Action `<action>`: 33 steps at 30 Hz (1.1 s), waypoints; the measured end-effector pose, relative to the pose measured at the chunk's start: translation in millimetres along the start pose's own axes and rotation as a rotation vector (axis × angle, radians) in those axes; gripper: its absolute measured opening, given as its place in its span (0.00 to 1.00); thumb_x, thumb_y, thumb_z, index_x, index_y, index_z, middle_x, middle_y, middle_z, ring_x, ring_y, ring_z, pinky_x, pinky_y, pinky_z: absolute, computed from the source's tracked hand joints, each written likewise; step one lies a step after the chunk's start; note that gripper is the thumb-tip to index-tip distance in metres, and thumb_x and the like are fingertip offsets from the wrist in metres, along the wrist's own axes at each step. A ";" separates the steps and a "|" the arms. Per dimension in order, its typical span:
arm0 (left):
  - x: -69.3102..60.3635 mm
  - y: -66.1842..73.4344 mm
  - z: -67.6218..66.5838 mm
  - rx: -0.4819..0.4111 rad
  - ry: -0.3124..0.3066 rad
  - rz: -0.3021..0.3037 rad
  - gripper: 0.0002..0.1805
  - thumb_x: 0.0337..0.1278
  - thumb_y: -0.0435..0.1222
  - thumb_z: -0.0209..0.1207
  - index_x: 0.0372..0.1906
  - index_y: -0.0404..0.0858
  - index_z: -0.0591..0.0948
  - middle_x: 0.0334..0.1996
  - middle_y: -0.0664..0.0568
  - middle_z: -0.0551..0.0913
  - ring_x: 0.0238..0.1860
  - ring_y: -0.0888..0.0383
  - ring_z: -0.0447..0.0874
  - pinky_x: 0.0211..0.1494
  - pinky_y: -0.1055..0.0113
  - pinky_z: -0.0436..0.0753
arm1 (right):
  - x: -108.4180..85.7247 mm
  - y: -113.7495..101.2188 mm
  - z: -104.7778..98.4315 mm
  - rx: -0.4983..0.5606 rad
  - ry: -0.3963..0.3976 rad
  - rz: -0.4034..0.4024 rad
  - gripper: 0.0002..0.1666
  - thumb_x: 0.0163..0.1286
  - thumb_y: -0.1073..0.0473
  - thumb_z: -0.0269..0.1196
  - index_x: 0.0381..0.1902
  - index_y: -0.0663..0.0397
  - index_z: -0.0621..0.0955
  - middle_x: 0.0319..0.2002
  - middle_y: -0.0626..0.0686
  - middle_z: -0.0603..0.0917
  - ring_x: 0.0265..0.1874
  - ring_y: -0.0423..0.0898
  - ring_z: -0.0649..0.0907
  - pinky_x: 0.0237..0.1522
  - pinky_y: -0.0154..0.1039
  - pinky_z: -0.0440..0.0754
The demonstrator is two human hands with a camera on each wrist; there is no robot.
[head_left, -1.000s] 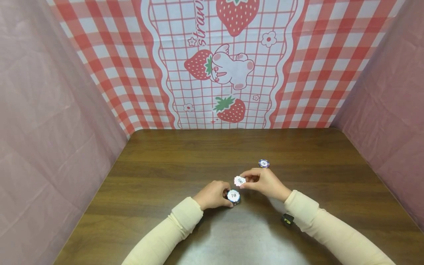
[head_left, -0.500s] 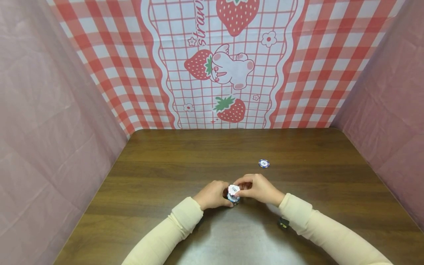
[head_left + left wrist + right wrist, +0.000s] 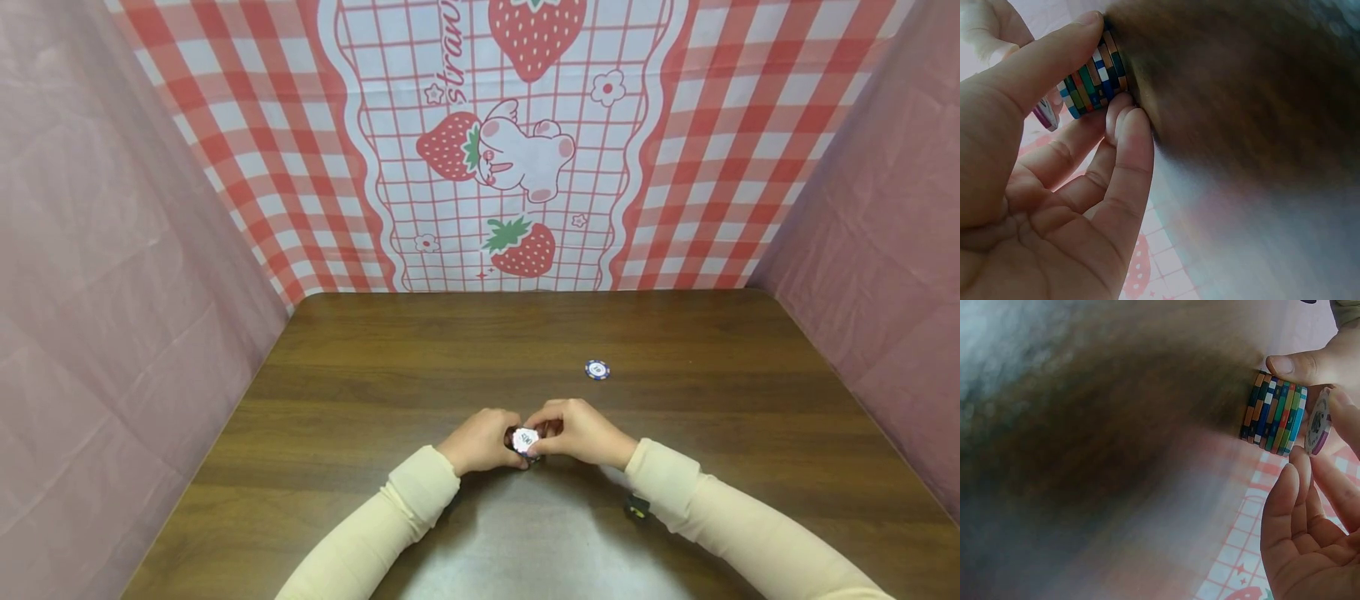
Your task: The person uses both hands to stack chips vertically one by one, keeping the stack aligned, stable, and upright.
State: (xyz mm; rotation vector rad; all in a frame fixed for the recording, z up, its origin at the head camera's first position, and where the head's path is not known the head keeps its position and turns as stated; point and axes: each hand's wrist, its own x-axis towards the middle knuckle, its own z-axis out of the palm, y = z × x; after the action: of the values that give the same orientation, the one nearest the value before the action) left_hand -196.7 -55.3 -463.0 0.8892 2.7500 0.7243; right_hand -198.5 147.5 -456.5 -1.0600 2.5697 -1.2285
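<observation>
My left hand [image 3: 480, 442] holds a stack of poker chips [image 3: 1272, 414] upright on the table, thumb on one side and fingers on the other. The stack [image 3: 1094, 80] shows several edge colours, among them blue, green, orange and white. Between thumb and fingers my right hand [image 3: 583, 435] pinches a white poker chip [image 3: 526, 440] marked 500. In the right wrist view this white chip [image 3: 1318, 422], with a purple patch on its edge, is slightly tilted and a small gap apart from the stack's top. From the head view, chip and hands hide most of the stack.
A single blue-and-white poker chip [image 3: 597, 370] marked 10 lies flat on the brown wooden table [image 3: 420, 350], beyond my right hand. A red-checked strawberry cloth [image 3: 525, 167] hangs at the table's back edge. Pink curtains [image 3: 862, 208] flank both sides.
My right hand has carried the white chip left and toward me, from beside the stack to over its top. My left hand has stayed around the stack.
</observation>
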 end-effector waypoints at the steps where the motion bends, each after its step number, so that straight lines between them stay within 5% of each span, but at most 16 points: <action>1: -0.1 0.0 -0.2 0.000 -0.001 -0.001 0.17 0.37 0.42 0.77 0.29 0.44 0.79 0.22 0.63 0.72 0.25 0.66 0.67 0.29 0.73 0.67 | 0.1 -0.3 -0.1 -0.001 -0.002 0.007 0.14 0.53 0.55 0.75 0.38 0.52 0.88 0.26 0.42 0.81 0.26 0.30 0.76 0.29 0.29 0.77; 16: -0.8 0.8 -1.0 -0.020 -0.003 -0.002 0.16 0.38 0.42 0.77 0.30 0.44 0.79 0.22 0.62 0.74 0.25 0.67 0.67 0.29 0.74 0.67 | -0.3 -2.0 0.3 -0.035 -0.006 0.002 0.14 0.53 0.55 0.75 0.39 0.50 0.88 0.30 0.46 0.82 0.29 0.42 0.80 0.32 0.29 0.78; 33: -1.6 1.0 -1.7 -0.035 -0.018 -0.020 0.17 0.39 0.43 0.76 0.31 0.45 0.80 0.22 0.63 0.73 0.25 0.68 0.68 0.30 0.74 0.69 | 0.3 1.4 2.6 -0.068 -0.004 0.001 0.13 0.53 0.58 0.75 0.38 0.52 0.87 0.29 0.46 0.82 0.27 0.38 0.79 0.30 0.28 0.78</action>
State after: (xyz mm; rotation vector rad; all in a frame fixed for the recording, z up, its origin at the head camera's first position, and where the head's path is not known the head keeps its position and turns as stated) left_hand -195.4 -56.2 -461.1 0.8564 2.7176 0.7543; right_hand -198.5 146.3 -459.2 -1.0721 2.6265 -1.1445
